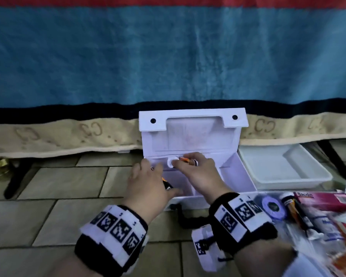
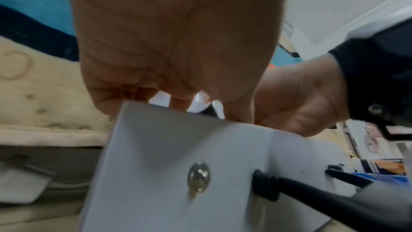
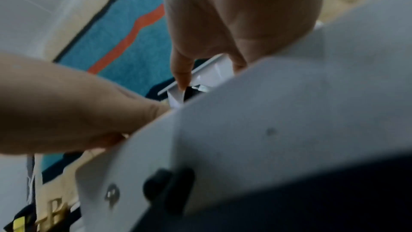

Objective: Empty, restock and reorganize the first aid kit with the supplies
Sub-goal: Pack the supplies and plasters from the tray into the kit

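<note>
Because the first aid kit [image 1: 236, 176] sits on the tiled floor [image 1: 48, 216] with its lid [image 1: 190, 134] propped back against the hanging blanket [image 1: 168, 56], both hands can reach straight down into its white compartments without anyone holding it open. Over the far compartment, near the hinge, the right hand [image 1: 200, 174] has its fingers curled round a small bunch of items: a white round thing [image 1: 171, 162] and what looks like a slim orange-and-dark tube (too blurred to name with any certainty). Just beside it the left hand [image 1: 148, 182] reaches into the box's left side with a small dark, orange-tipped item [image 1: 166, 184] tucked under its palm; it appears to hold that item, though the fingers themselves are hidden in every view. My reading is that the hands work side by side so that small pieces can be gathered or set into one section at once. To the right of the box a white tray [image 1: 284, 172] lies on the floor, probably the kit's lift-out insert set aside to expose the bottom. Nearer the person, at the right edge, the supplies are spread within easy reach: a pink box [image 1: 328, 200], a purple round roll [image 1: 273, 206] and several tubes [image 1: 300, 216], which suggests restocking is only partly done.
</note>
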`<action>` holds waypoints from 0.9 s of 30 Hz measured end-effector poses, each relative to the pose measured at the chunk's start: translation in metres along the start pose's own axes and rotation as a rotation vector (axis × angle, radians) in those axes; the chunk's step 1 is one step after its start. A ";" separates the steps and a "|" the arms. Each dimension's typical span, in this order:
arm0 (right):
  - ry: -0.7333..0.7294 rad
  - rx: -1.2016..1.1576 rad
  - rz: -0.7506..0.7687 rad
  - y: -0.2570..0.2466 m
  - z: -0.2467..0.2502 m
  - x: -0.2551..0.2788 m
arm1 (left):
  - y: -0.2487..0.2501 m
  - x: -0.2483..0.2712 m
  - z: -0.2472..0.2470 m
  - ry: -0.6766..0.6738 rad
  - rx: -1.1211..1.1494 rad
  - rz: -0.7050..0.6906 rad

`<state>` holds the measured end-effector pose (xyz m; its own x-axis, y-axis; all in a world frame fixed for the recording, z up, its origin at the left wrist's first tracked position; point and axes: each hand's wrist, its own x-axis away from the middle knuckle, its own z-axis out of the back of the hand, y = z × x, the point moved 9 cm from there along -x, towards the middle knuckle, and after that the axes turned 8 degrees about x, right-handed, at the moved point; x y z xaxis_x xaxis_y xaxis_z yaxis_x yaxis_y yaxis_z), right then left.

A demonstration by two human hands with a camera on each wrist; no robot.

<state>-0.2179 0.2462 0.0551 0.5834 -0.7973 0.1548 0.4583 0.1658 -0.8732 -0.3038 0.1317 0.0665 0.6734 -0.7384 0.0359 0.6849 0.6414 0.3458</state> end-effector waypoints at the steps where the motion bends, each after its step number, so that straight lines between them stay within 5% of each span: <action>1: 0.008 0.083 0.028 0.000 -0.003 0.000 | 0.000 -0.001 -0.001 -0.004 -0.034 -0.018; 9: 0.000 0.252 0.088 0.002 -0.013 -0.006 | -0.005 0.001 0.010 0.072 -0.100 -0.200; 20: 0.009 0.213 0.102 0.003 -0.014 -0.012 | -0.005 -0.009 0.029 0.113 -0.026 -0.180; 27: -0.124 0.047 0.099 0.002 -0.014 -0.011 | -0.009 -0.001 0.027 0.084 0.090 -0.163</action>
<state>-0.2328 0.2471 0.0449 0.7042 -0.6985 0.1273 0.4236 0.2695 -0.8648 -0.3181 0.1211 0.0884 0.5788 -0.8088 -0.1041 0.7617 0.4907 0.4230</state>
